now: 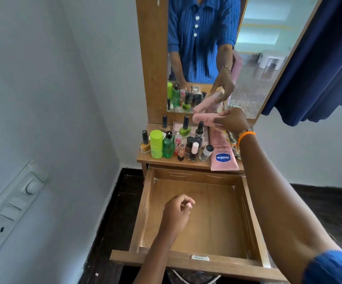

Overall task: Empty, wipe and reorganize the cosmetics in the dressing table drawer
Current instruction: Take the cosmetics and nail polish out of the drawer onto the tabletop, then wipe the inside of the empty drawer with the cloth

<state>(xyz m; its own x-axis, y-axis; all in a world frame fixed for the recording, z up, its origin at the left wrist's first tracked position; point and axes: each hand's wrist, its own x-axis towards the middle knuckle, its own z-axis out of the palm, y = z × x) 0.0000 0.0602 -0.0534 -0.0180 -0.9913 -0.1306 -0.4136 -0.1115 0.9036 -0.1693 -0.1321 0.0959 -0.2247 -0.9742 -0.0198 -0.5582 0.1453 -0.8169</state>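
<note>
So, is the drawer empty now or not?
Empty: the drawer is pulled open with a bare wooden bottom; only the left hand hovers over it.

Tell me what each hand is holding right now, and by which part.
The right hand pinches a pink tube by its right end, above the dressing table top. The left hand hangs loosely curled over the open drawer, holding nothing visible.
</note>
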